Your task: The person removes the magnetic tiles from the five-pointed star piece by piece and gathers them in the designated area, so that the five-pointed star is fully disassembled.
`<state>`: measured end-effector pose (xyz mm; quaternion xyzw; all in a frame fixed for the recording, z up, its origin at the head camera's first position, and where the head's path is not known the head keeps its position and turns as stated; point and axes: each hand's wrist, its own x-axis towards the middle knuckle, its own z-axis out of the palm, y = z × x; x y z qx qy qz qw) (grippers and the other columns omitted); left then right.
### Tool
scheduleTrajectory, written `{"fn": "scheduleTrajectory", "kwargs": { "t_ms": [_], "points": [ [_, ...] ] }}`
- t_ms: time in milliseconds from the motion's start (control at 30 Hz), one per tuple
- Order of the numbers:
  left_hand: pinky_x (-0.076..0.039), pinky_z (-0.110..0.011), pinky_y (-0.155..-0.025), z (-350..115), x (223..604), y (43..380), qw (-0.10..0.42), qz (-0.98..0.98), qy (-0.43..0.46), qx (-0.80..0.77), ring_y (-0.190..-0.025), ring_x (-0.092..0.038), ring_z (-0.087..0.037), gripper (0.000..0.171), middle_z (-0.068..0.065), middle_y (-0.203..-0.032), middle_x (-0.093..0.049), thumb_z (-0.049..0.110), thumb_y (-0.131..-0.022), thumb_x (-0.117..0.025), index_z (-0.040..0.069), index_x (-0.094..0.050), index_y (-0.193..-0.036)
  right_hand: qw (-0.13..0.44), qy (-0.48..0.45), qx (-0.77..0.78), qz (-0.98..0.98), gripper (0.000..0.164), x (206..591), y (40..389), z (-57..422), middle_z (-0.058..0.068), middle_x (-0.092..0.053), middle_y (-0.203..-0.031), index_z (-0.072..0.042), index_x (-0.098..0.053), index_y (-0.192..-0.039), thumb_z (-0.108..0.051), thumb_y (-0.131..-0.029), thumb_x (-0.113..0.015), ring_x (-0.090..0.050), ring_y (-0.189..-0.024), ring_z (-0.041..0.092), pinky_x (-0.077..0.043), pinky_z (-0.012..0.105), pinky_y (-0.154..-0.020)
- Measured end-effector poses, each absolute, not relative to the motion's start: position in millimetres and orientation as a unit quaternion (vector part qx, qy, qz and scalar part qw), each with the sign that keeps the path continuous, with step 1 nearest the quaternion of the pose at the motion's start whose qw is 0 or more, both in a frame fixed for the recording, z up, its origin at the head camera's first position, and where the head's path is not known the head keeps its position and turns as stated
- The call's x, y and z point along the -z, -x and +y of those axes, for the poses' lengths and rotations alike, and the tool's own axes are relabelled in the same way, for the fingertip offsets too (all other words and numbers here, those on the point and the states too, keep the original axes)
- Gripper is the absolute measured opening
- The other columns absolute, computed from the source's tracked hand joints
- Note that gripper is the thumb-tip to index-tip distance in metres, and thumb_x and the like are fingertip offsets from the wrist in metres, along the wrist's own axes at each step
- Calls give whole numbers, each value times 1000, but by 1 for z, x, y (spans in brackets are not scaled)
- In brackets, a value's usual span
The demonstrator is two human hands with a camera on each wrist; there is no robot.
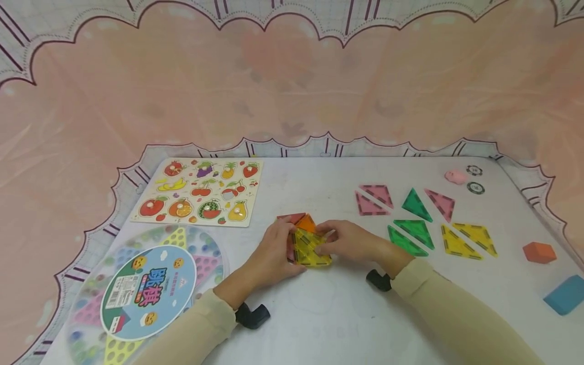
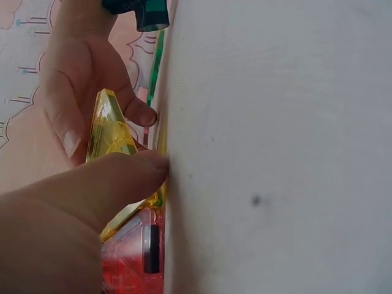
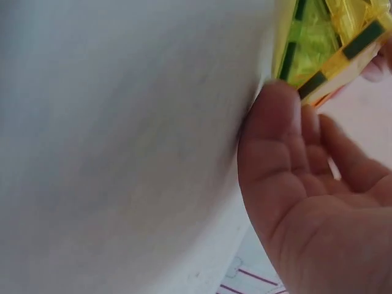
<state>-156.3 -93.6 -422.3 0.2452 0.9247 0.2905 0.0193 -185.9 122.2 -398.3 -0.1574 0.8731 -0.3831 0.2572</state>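
In the head view, several see-through magnetic tiles stand joined in a small build at the table's middle. A yellow magnetic tile [image 1: 310, 248] faces the front, with an orange tile [image 1: 306, 223] and a red tile [image 1: 292, 218] behind it. My left hand [image 1: 276, 248] holds the build's left side, its thumb [image 2: 138, 174] across the yellow part in the left wrist view. From the right, my right hand [image 1: 349, 241] pinches the yellow tile's edge between thumb [image 3: 275, 113] and curled fingers. The fingers hide part of the build.
Loose pink [image 1: 371, 205], green [image 1: 412, 233] and yellow triangle tiles [image 1: 461, 243] lie to the right. Beyond them are an orange block [image 1: 540, 252], a blue block [image 1: 564, 295] and a pink figure [image 1: 456, 176]. A fruit puzzle board [image 1: 248, 190] and round game box [image 1: 173, 314] lie left.
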Motion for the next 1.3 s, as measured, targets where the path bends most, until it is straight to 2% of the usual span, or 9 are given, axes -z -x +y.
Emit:
{"fn": "scheduleTrajectory", "kwargs": {
  "t_ms": [300,567,667,767,900,1033,1300],
  "points": [
    [-30,-29,-97,-93,424,157,-1,925,-257,-280,-110,-30,-13,76,0,-117,-33,36,-62,-80,14,-33,-117,269,140,394,868,56,398,186,122,-6,-54,-104,-19,-50,-122,-39,-74,-70,-52,-83,16,-46,28,-68],
    [-29,-28,-97,-93,424,158,-9,925,-264,-273,-112,-29,-12,77,1,-119,-32,37,-61,-80,14,-33,-117,266,146,378,875,51,398,185,128,-8,-53,-108,-20,-52,-120,-35,-75,-69,-51,-85,15,-44,29,-72],
    [-28,-29,-99,-92,424,158,-10,924,-265,-275,-115,-27,-13,77,0,-126,-30,36,-62,-80,14,-33,-118,266,147,364,880,50,395,184,132,-7,-53,-107,-21,-52,-120,-32,-75,-69,-51,-84,15,-44,28,-71],
    [-27,-30,-99,-92,423,158,-9,924,-265,-276,-116,-27,-14,77,-1,-127,-30,36,-62,-80,13,-33,-119,249,156,343,892,48,393,182,139,-7,-54,-104,-22,-53,-119,-30,-75,-68,-51,-82,15,-44,28,-69],
    [-28,-30,-99,-92,423,158,1,928,-255,-272,-117,-27,-14,77,-1,-124,-30,37,-62,-79,12,-34,-119,199,167,315,913,44,391,180,152,-8,-54,-102,-21,-56,-116,-26,-75,-68,-50,-81,15,-44,27,-66],
    [-27,-30,-99,-93,423,158,10,929,-248,-273,-117,-27,-14,77,-2,-127,-29,37,-63,-80,12,-34,-119,159,169,287,929,43,390,178,163,-6,-52,-104,-16,-56,-116,-23,-75,-68,-47,-84,16,-44,27,-70],
    [-29,-31,-98,-93,425,157,12,930,-244,-276,-113,-28,-14,77,-2,-126,-29,36,-63,-79,12,-33,-120,141,173,222,949,43,397,173,175,1,-51,-110,-10,-54,-117,-24,-78,-67,-48,-95,18,-42,37,-86]
  ]
}}
